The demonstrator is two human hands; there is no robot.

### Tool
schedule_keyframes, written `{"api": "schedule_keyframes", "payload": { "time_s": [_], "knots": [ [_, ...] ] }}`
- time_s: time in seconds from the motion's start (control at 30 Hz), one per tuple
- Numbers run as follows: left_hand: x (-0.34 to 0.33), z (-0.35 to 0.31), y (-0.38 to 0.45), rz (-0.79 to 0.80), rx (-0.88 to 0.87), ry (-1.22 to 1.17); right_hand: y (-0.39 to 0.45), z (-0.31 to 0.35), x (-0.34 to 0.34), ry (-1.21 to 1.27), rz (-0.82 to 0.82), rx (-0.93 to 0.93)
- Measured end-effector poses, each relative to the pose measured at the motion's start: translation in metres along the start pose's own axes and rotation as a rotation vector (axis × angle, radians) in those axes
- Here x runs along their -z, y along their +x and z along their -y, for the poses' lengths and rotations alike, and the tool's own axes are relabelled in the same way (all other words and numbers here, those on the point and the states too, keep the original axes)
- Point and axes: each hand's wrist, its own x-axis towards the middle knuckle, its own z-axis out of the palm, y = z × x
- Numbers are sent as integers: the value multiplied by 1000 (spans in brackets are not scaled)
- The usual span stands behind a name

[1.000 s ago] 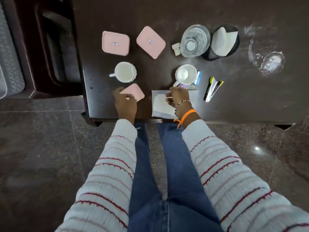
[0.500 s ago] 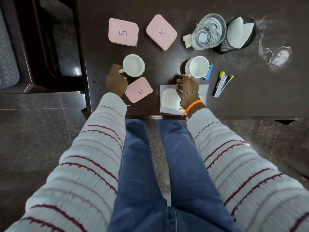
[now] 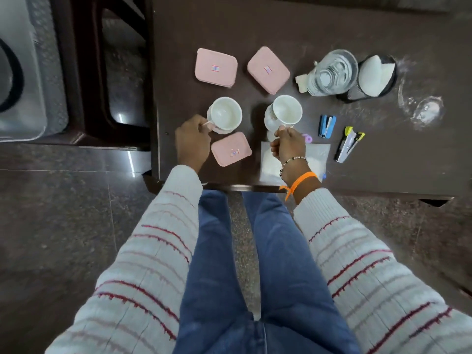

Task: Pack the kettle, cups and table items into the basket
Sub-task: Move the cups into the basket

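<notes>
Surface: dark brown tabletop (image 3: 306,26) seen from above, over a speckled dark stone floor (image 3: 63,226); my jeans and striped white sleeves fill the lower part of the view.
Left hand: my left hand (image 3: 192,141) sits at the near-left of the tabletop, its fingers (image 3: 201,123) curled round the thin handle of the left white ceramic cup (image 3: 226,116); the cup's bowl lies just beyond the fingers, mouth up.
Right hand: my right hand (image 3: 290,145) pinches the handle of the right white ceramic cup (image 3: 286,112); that cup leans toward the far side and its bowl stands just past my fingertips. I cannot tell whether it has left the tabletop.
Under the right hand: a clear plastic pouch with white paper inside (image 3: 316,154) lies flat at the near edge, partly covered by my wrist.
Between the hands: a small pink square lidded box (image 3: 231,149) rests just beside my left hand, below the left cup.
Far row: two more pink square lidded boxes (image 3: 216,67) (image 3: 268,70) lie side by side beyond the cups.
Kettle: a clear glass kettle with a pale handle (image 3: 332,72) stands at the far right, touching a black mesh holder with white napkins (image 3: 378,75).
Right of the cups: a blue stapler (image 3: 327,125) and a yellow-and-silver stapler (image 3: 348,144) lie near each other.
</notes>
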Motion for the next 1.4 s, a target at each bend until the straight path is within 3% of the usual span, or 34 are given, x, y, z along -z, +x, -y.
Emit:
{"api": "schedule_keyframes", "payload": {
  "time_s": [0.3, 0.57, 0.7, 0.83, 1.0, 1.2, 1.4],
  "knots": [
    [96, 37, -56, -215, 169, -634, -103, 46, -82, -109, 305, 316],
    [204, 100, -59, -467, 248, -884, -189, 80, -197, -250, 608, 402],
    [234, 129, -36, -475, 286, -878, -205, 92, -253, -322, 673, 427],
    [246, 144, 1, -426, 361, -850, -197, 96, -309, -415, 625, 417],
    [248, 148, 43, -326, 466, -891, -174, 104, -361, -799, 565, 528],
    [243, 150, 58, -287, 507, -706, -159, 99, -378, -985, 420, 633],
    [254, 158, 60, -152, 468, -188, -153, 96, -379, -1078, 308, 699]
  ]
}}
